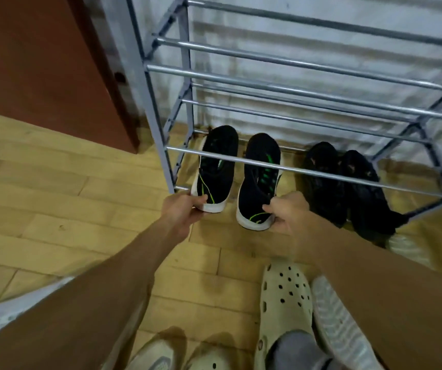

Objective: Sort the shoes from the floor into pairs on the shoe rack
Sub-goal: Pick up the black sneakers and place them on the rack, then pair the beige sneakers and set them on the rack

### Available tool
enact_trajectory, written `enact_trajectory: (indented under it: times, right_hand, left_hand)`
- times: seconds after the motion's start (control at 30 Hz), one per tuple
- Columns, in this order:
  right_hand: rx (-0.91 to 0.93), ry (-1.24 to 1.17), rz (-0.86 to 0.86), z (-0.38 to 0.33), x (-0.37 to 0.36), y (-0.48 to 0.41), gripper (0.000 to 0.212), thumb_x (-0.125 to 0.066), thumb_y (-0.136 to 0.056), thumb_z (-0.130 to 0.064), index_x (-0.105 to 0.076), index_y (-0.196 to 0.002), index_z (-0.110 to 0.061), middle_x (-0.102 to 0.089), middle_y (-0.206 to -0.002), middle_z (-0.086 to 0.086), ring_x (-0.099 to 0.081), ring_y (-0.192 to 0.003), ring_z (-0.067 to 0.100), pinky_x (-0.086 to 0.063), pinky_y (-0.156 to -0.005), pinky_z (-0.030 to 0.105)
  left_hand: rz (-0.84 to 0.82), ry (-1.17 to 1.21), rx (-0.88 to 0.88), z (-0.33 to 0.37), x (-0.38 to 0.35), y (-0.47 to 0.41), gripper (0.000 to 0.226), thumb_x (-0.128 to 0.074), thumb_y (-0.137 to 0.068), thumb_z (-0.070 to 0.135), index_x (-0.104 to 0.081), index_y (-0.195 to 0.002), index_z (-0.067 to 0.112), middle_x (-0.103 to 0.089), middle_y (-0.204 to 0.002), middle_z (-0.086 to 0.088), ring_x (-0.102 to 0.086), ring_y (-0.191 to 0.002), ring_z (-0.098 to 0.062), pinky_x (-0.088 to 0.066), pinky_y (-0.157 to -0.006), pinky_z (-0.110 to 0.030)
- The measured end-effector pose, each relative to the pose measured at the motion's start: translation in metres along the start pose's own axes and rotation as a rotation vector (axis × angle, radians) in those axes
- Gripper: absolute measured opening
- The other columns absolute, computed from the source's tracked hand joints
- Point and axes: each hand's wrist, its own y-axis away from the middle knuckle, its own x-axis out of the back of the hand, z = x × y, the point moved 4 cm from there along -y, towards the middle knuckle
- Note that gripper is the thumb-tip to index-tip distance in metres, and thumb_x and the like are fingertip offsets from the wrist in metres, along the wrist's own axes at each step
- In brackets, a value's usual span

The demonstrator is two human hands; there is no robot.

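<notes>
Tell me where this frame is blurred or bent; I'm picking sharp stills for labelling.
Head view: the right hand and its forearm smear with motion; the left hand is crisper. The dark shoes lose detail in shade. The shoe rack bars bow from wide-angle distortion, and the wall behind is streaky.

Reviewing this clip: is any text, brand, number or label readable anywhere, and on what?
None readable.
Black sneakers with green accents: green markings only, no legible lettering.
Dark pair on the shoe rack: faint pinkish marks, too blurred to read.
Beige clog: no text visible.
</notes>
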Motion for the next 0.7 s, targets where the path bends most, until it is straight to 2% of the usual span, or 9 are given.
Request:
enact_trajectory:
  times: [0.07, 0.13, 0.27, 0.33, 0.47, 0.53, 0.63, 0.7]
  right_hand:
    - [0.031, 0.017, 0.001, -0.006, -0.007, -0.017, 0.024, -0.075, -0.077, -0.008, -0.064, -0.095, 0.002, -0.069, -0.095, 0.018, -0.069, -0.084, 0.033, -0.060, -0.073, 0.047]
    - [0.041, 0.007, -0.022, -0.009, -0.017, -0.033, 0.020, -0.075, -0.077, -0.009, -0.063, -0.091, -0.001, -0.069, -0.095, 0.017, -0.070, -0.083, 0.032, -0.061, -0.072, 0.045]
    - [0.055, 0.013, -0.039, -0.007, -0.031, -0.055, 0.026, -0.075, -0.077, -0.010, -0.067, -0.100, 0.001, -0.070, -0.097, 0.016, -0.069, -0.085, 0.030, -0.061, -0.072, 0.043]
    - [0.076, 0.053, -0.033, -0.003, -0.035, -0.059, 0.030, -0.072, -0.080, -0.012, -0.067, -0.106, 0.000, -0.069, -0.101, 0.018, -0.068, -0.091, 0.032, -0.060, -0.079, 0.044]
    - [0.088, 0.116, -0.072, 0.003, -0.036, -0.053, 0.029, -0.059, -0.089, -0.012, -0.062, -0.117, -0.002, -0.064, -0.110, 0.015, -0.063, -0.099, 0.032, -0.056, -0.087, 0.046]
    - [0.104, 0.132, -0.071, 0.001, -0.031, -0.043, 0.030, -0.057, -0.090, -0.010, -0.060, -0.120, -0.005, -0.061, -0.113, 0.013, -0.060, -0.103, 0.032, -0.055, -0.089, 0.045]
    - [0.117, 0.137, -0.075, -0.005, -0.024, -0.013, 0.031, -0.056, -0.088, -0.004, -0.059, -0.119, -0.004, -0.059, -0.113, 0.015, -0.058, -0.105, 0.033, -0.054, -0.091, 0.046]
    - [0.110, 0.166, -0.079, -0.004, -0.022, 0.018, 0.029, -0.055, -0.088, -0.005, -0.058, -0.117, -0.002, -0.059, -0.112, 0.016, -0.059, -0.103, 0.035, -0.055, -0.089, 0.046]
  left_hand:
    - [-0.007, -0.014, -0.021, 0.004, -0.006, -0.019, 0.011, -0.067, -0.078, -0.006, -0.062, -0.073, 0.003, -0.059, -0.074, -0.009, -0.060, -0.073, -0.026, -0.057, -0.067, -0.037]
    - [-0.011, -0.025, -0.032, 0.004, -0.007, -0.035, 0.007, -0.066, -0.078, -0.005, -0.064, -0.078, 0.002, -0.059, -0.075, -0.010, -0.060, -0.074, -0.027, -0.057, -0.076, -0.042]
    - [-0.009, -0.075, -0.048, 0.000, -0.004, -0.053, 0.009, -0.067, -0.080, -0.002, -0.064, -0.088, -0.001, -0.064, -0.085, -0.014, -0.064, -0.084, -0.032, -0.056, -0.084, -0.046]
    - [0.012, -0.139, -0.059, -0.003, 0.001, -0.056, 0.024, -0.068, -0.083, 0.004, -0.063, -0.105, -0.002, -0.067, -0.098, -0.016, -0.067, -0.090, -0.033, -0.057, -0.082, -0.044]
    - [0.104, -0.325, -0.089, -0.002, 0.007, -0.048, 0.043, -0.067, -0.088, 0.021, -0.056, -0.126, 0.007, -0.066, -0.105, -0.015, -0.065, -0.081, -0.026, -0.055, -0.073, -0.035]
    - [0.125, -0.333, -0.079, 0.000, 0.010, -0.036, 0.048, -0.066, -0.088, 0.021, -0.053, -0.131, 0.007, -0.063, -0.105, -0.013, -0.061, -0.081, -0.025, -0.054, -0.074, -0.035]
    - [0.102, -0.374, -0.042, 0.001, 0.017, -0.008, 0.057, -0.068, -0.086, 0.023, -0.046, -0.136, 0.006, -0.058, -0.116, -0.015, -0.059, -0.093, -0.027, -0.053, -0.080, -0.036]
    - [0.077, -0.418, -0.060, 0.004, 0.026, 0.017, 0.055, -0.067, -0.087, 0.024, -0.047, -0.134, 0.005, -0.058, -0.111, -0.013, -0.058, -0.093, -0.026, -0.052, -0.080, -0.036]
